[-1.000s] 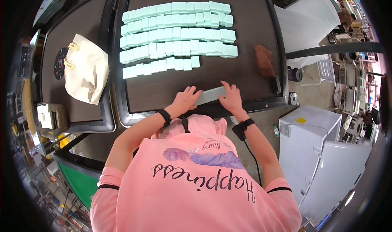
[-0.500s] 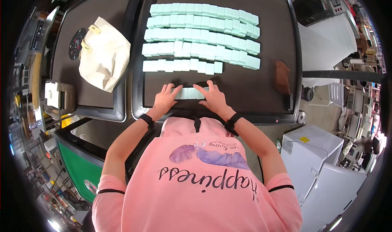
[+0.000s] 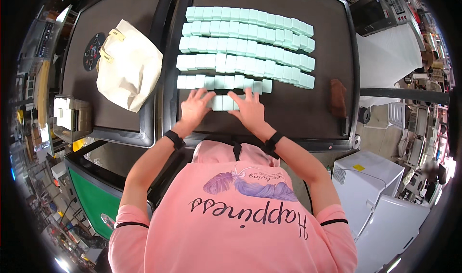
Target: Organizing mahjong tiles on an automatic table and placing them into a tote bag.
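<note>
- A short row of pale mint-green blocks (image 3: pixel 224 102), smooth and plain on top, set edge to edge; its ends are covered.
- Just beyond it, a shorter, uneven row (image 3: pixel 229 82) of matching blocks, some jutting out of line.
- Beyond that, four longer rows (image 3: pixel 241 48) lying roughly parallel on the dark worktop (image 3: pixel 293 112), their blocks closely packed, narrow gaps between rows.

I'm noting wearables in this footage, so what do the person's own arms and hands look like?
The left hand and right hand wear no gloves. A black left wristband and black right wristband circle the wrists. The forearms are uncovered below short pink sleeves, each crossed by a thin black stripe.
</note>
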Demonstrator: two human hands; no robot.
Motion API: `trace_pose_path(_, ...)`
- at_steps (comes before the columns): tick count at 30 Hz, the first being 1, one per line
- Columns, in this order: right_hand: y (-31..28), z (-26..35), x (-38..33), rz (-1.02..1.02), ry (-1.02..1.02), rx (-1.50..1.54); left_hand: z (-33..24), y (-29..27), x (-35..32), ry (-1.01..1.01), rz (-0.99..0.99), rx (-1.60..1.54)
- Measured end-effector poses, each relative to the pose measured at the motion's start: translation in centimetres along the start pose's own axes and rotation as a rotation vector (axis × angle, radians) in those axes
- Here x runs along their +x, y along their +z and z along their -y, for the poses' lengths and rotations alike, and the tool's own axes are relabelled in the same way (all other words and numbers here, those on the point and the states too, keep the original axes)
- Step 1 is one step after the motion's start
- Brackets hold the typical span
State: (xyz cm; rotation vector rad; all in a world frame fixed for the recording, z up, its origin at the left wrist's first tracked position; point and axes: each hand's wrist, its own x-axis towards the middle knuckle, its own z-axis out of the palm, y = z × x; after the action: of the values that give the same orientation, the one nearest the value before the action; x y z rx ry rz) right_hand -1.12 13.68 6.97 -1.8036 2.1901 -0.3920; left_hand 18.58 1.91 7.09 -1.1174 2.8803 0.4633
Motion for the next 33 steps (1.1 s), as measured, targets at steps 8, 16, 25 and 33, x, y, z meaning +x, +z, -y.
trace_pose_path(8, 1.8, 2.4, 8.3, -0.025, 0.040, 0.002, 6.7, -1.8, 5.3, 0.037, -0.045, 0.071)
trace_pose_path(16, 2.5, 2.6, 8.3, 0.012, 0.075, 0.036, 8.6, -1.7, 2.7, -0.026, -0.006, -0.009)
trace_pose_path(25, -0.1, -2.0, 4.5, -0.215, 0.229, 0.145, 8.2, -0.3, 2.1, -0.132, -0.103, -0.021)
trace_pose_path(33, 0.6, -8.7, 1.3, -0.112, 0.182, -0.107, 1.0, -0.5, 1.5, 0.116, -0.253, -0.131)
